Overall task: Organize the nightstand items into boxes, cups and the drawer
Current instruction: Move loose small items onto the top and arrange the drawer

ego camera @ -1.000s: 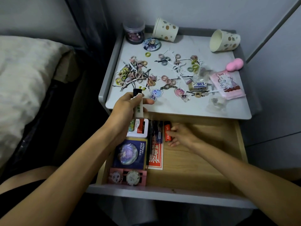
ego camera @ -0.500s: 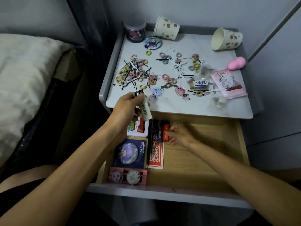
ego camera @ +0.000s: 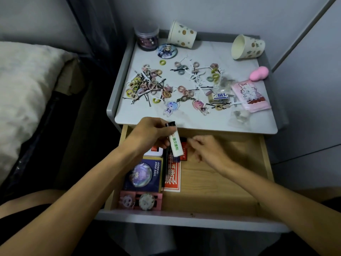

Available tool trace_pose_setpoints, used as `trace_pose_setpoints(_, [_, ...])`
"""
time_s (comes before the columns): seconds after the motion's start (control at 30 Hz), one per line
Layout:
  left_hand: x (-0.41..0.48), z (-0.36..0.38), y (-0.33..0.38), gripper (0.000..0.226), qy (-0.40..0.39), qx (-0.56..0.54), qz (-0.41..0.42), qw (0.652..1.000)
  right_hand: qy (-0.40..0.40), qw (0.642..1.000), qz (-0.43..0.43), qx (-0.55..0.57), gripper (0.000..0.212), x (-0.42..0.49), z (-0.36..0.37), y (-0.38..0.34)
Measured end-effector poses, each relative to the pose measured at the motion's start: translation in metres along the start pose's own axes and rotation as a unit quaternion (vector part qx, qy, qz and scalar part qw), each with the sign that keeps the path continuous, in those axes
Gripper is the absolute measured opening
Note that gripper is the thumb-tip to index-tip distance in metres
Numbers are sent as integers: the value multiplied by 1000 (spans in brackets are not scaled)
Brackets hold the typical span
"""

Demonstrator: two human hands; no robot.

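My left hand (ego camera: 147, 133) holds a white lighter (ego camera: 175, 143) with green print and a black cap, tilted over the back left of the open wooden drawer (ego camera: 217, 183). My right hand (ego camera: 206, 150) hovers just right of it with fingers loosely spread, holding nothing I can see. A red lighter (ego camera: 184, 151) lies in the drawer under the white one. On the nightstand top (ego camera: 208, 52) lie several small hair ties (ego camera: 143, 84) and black hairpins, two acrylic charms (ego camera: 170, 107), an eraser (ego camera: 218, 97) and a pink packet (ego camera: 251, 96).
Two spotted paper cups lie tipped at the back, one cup (ego camera: 182, 36) in the middle, the other cup (ego camera: 247, 46) at right. A clear jar (ego camera: 146, 38), a round badge (ego camera: 167, 50) and a pink sponge (ego camera: 259, 75) sit on top. Card boxes (ego camera: 143, 174) fill the drawer's left; bed (ego camera: 24, 93) on the left.
My left hand lowered the white lighter from the tabletop edge down over the drawer and tilted it. My right hand let go of the red lighter and opened.
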State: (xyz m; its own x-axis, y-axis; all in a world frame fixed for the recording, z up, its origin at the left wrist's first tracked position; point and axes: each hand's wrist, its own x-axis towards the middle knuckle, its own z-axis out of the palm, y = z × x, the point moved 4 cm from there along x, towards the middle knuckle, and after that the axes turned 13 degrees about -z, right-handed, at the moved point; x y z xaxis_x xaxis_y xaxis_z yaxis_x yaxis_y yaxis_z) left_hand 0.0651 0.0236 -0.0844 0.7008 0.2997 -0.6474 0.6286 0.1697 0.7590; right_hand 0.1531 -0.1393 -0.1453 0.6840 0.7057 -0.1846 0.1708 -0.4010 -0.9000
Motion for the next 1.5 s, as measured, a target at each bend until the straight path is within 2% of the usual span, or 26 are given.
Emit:
trace_pose_setpoints(0.07, [0, 8, -4, 9, -18, 22, -3, 1000, -44, 994, -5, 100, 30, -18, 1, -26])
trace_pose_setpoints(0.13, [-2, 17, -8, 8, -34, 37, 0, 999, -76, 986, -13, 147, 28, -33, 5, -45])
trace_pose_setpoints(0.23, [-2, 19, -15, 12, -45, 64, 5, 997, -65, 984, -7, 163, 25, -42, 9, -45])
trace_pose_setpoints(0.3, [-2, 12, -19, 18, 12, 176, 36, 984, -73, 987, 14, 144, 22, -44, 12, -34])
trace_pose_setpoints(0.33, [-2, 6, -19, 22, 81, 292, 60, 951, -78, 988, 28, 130, 18, -45, 13, -26])
trace_pose_setpoints(0.4, [-6, -8, -18, 32, 251, 510, 76, 820, -63, 991, 69, 97, 13, -42, 12, -7])
trace_pose_setpoints(0.43, [-9, -13, -18, 37, 306, 558, 62, 769, -43, 992, 94, 77, 14, -38, 9, 4])
trace_pose_setpoints(0.47, [-9, -17, -20, 42, 331, 579, 40, 744, -24, 991, 118, 58, 14, -33, 7, 14])
trace_pose_setpoints(0.5, [-8, -21, -24, 47, 337, 590, 15, 734, -14, 989, 138, 44, 14, -26, 8, 23])
trace_pose_setpoints(0.57, [-2, -22, -30, 51, 325, 602, -15, 730, -13, 987, 159, 27, 16, -13, 10, 36])
trace_pose_setpoints(0.67, [0, -21, -33, 46, 305, 605, -11, 735, -15, 986, 163, 18, 13, 5, 19, 47])
trace_pose_setpoints(0.73, [0, -21, -33, 40, 305, 600, -3, 739, 12, 987, 155, 28, 6, 14, 22, 51])
trace_pose_setpoints(0.8, [2, -21, -33, 35, 305, 600, -5, 739, 48, 987, 153, 27, 13, 21, 22, 56])
trace_pose_setpoints(0.97, [4, -21, -28, 31, 314, 622, -1, 717, 70, 986, 150, -17, 26, 30, 22, 70])
trace_pose_setpoints(1.1, [3, -19, -26, 34, 322, 639, 13, 698, 82, 985, 147, -37, 27, 33, 24, 75])
trace_pose_setpoints(1.23, [4, -20, -27, 32, 326, 642, 22, 693, 76, 986, 140, -53, 20, 33, 22, 75])
trace_pose_setpoints(1.4, [4, -21, -27, 32, 339, 633, 31, 695, 77, 985, 139, -62, 23, 31, 19, 74])
trace_pose_setpoints(1.5, [0, -17, -24, 32, 351, 623, 63, 696, 64, 985, 119, -110, 23, 28, 13, 66])
